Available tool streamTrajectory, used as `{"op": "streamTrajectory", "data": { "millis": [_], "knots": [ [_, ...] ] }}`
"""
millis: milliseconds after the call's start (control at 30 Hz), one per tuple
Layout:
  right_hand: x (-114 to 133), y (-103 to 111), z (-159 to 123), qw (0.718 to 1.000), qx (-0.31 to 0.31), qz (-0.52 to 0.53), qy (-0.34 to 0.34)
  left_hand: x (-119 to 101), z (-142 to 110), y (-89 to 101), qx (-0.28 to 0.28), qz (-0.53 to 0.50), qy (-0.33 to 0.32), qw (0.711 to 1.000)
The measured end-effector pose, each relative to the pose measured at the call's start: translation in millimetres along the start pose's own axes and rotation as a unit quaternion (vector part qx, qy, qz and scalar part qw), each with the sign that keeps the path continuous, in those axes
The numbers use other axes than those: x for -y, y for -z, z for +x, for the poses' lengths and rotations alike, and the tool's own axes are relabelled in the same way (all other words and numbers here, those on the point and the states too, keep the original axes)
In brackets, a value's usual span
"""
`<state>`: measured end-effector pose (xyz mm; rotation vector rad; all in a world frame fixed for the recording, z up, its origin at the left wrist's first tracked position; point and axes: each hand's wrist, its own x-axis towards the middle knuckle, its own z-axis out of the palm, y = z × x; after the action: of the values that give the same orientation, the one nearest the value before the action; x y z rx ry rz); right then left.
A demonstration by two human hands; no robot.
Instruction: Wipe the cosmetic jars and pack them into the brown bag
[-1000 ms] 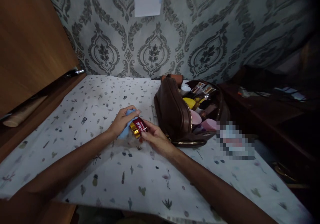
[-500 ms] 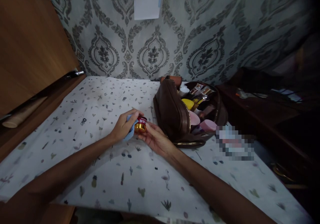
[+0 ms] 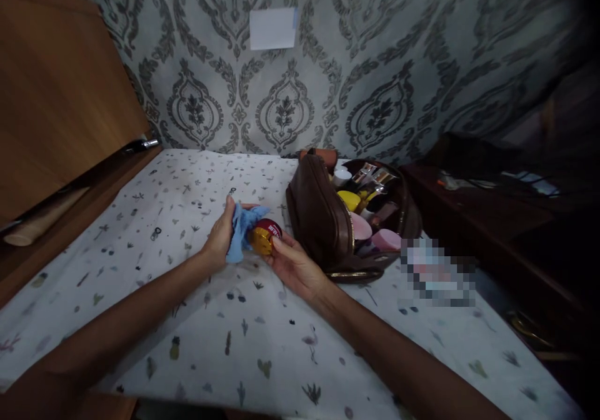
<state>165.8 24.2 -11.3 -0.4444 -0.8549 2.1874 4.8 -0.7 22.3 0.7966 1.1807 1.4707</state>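
Observation:
Between my hands is a small round jar (image 3: 263, 239), dark red with a gold end and pale lettering. My right hand (image 3: 296, 265) grips it from the right, thumb on its side and the gold end tilted toward me. A light blue cloth (image 3: 240, 235) lies in my left hand (image 3: 219, 235), which holds it against the jar's left side. Some of the left fingers are hidden behind the cloth. Just right of the jar stands a brown bag (image 3: 315, 217), unzipped, with its flap side facing my hands.
Inside the bag are a yellow item (image 3: 349, 200), pink-topped containers (image 3: 387, 240) and a white cap (image 3: 342, 177). A blurred-out item (image 3: 438, 273) lies right of it on the patterned cloth (image 3: 262, 329). A wooden cabinet (image 3: 65, 89) borders the left, dark furniture (image 3: 478, 220) the right.
The left hand has opened away from the jar, showing more of the blue cloth. The jar has turned so its gold end faces me more. The view has tipped slightly upward.

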Motion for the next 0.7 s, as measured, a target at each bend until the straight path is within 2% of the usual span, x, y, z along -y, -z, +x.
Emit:
{"op": "streamTrajectory", "data": {
  "millis": [100,167,233,300,367,433,533,700],
  "knots": [
    [-0.9,-3.9,1.6,1.0,-0.015,-0.001,0.02,3.5,-3.0,-2.3,0.006,0.018,-0.022,1.0],
    [-0.5,-5.5,1.6,1.0,-0.019,-0.004,0.021,10.2,-7.4,-2.8,0.024,0.095,-0.082,0.992],
    [0.5,-5.6,0.6,0.999,-0.03,-0.002,0.021,19.1,-10.8,-0.4,0.061,0.198,-0.17,0.963],
    [1.5,-4.9,-1.0,0.999,-0.041,0.006,0.02,27.3,-11.3,5.5,0.111,0.29,-0.275,0.91],
    [2.3,-4.4,-3.0,0.999,-0.044,0.01,0.015,31.6,-8.6,13.3,0.157,0.363,-0.381,0.835],
    [2.6,-4.6,-4.6,0.999,-0.038,0.008,0.006,31.4,-4.7,20.7,0.185,0.422,-0.461,0.758],
    [2.0,-5.3,-5.6,1.0,-0.019,0.005,-0.012,25.4,-1.6,26.8,0.175,0.501,-0.514,0.674],
    [0.1,-4.1,-3.7,1.0,0.002,0.011,-0.027,13.1,-5.8,26.5,0.099,0.617,-0.556,0.548]
  ]
}}
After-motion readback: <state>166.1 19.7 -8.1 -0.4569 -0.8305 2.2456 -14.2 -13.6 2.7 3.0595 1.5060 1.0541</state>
